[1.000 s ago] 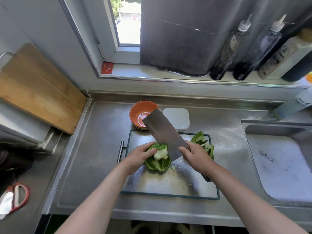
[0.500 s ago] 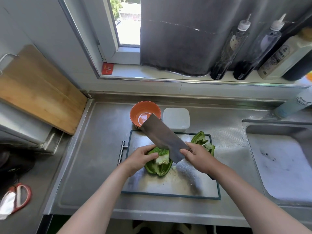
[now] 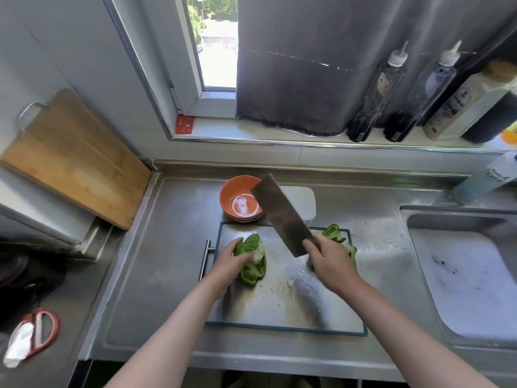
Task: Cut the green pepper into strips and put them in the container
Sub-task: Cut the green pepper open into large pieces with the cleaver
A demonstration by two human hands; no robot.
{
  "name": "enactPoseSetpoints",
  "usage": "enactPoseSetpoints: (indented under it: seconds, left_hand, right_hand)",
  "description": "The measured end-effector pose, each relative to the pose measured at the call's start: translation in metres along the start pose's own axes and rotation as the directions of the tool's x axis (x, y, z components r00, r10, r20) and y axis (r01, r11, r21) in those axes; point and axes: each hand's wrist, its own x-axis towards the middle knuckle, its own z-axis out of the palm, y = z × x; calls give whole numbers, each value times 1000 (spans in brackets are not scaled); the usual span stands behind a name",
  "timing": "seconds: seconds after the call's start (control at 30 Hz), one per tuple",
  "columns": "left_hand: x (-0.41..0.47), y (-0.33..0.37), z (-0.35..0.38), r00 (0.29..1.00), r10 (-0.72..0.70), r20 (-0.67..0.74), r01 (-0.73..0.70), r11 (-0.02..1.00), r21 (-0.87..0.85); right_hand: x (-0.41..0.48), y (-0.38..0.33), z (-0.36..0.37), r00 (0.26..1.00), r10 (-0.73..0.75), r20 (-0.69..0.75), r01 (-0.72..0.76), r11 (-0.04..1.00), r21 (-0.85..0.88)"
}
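Two pepper halves [image 3: 253, 260] [image 3: 337, 236] on cutting board [image 3: 279, 309]; bowl [image 3: 237, 197] and container [image 3: 303, 198] behind; sink [image 3: 461, 275] right.

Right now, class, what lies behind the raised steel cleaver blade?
Behind the steel cleaver blade sit an orange bowl and a white lidded container; the blade covers part of each, so the container's near-left corner is hidden.

Your cutting board [image 3: 285, 309] lies bare across its near half, so you can pass there. At its far edge, the orange bowl [image 3: 240, 201] and white container [image 3: 303, 198] block you, with the raised cleaver [image 3: 281, 217] slanting over them.
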Motion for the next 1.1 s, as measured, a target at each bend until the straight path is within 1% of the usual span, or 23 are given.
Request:
enactPoseSetpoints:
  seconds: [0.07,0.17,0.23,0.4,0.63,0.7,0.83,0.97,1.0,1.1]
  left_hand:
    - [2,-2,4,999,2,-52,-3,1000,-14]
    - [-11,10,11,998,-24,-52,23,1000,-15]
    - [-17,14,13,999,-32,-37,31,999,-19]
    - [-21,9,13,999,-29,-13,28,998,-62]
    - [-22,10,17,998,-46,-45,39,988,-146]
    - [-23,12,17,999,-34,-31,29,987,-158]
    - [-21,8,13,1000,1,-4,-2,995,-96]
    - [-20,6,14,996,20,92,-22,1000,17]
    - [-21,6,15,994,19,104,-20,1000,13]
    - [-21,5,18,996,29,82,-25,999,-42]
  right_hand:
    - [-6,-4,8,997,-61,54,67,993,-102]
    - [-13,-10,24,987,-117,110,142,956,-258]
    - [-17,-12,33,984,-136,113,166,935,-313]
    - [-24,-14,41,988,-128,83,149,926,-347]
    - [-30,-13,40,979,-177,100,203,884,-422]
    - [-32,-11,38,975,-190,112,220,878,-424]
    - [-31,-6,33,982,-146,121,184,884,-429]
    - [-24,-10,27,982,-122,143,172,890,-423]
    - [-23,-11,26,983,-125,138,174,881,-440]
    - [-26,-12,32,980,-161,115,197,834,-516]
